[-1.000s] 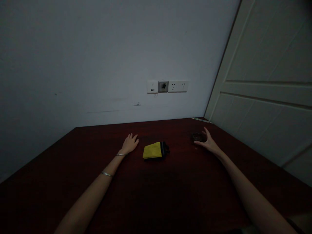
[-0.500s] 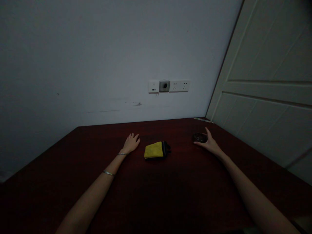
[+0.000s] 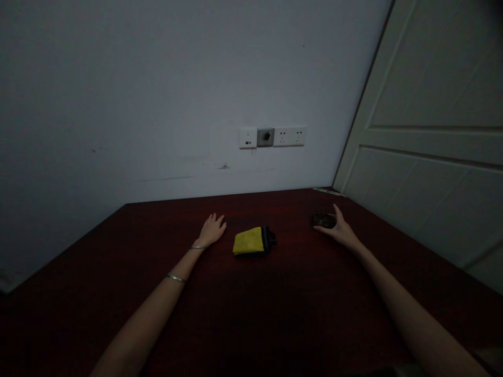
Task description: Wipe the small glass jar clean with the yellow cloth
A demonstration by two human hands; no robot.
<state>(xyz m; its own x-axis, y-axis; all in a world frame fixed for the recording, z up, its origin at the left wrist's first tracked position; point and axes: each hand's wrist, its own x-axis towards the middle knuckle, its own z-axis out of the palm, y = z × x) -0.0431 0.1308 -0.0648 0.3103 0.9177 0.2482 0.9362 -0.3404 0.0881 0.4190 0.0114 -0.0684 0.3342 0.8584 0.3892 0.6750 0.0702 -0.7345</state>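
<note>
My left hand (image 3: 212,229) lies flat on the dark red table, fingers spread and holding nothing. Just right of it is a folded yellow cloth (image 3: 249,241) with a dark border and a dark looped end; the hand does not touch it. Farther right, my right hand (image 3: 341,230) curves around the right side of a dark, round glass dish (image 3: 323,220) that rests on the table. Its thumb lies along the near side and a finger points up at the far side; the other fingers are mostly hidden.
The dark red wooden table (image 3: 251,309) meets a pale wall (image 3: 176,104) at the back. Wall sockets (image 3: 273,137) sit above the table's far edge. A white panelled door (image 3: 424,193) borders the right side, and a thin pale strip (image 3: 329,192) lies in the far right corner.
Both hands, the cloth and the dish keep their places on the table. Only the camera view has shifted very slightly, and the picture is a little brighter.
</note>
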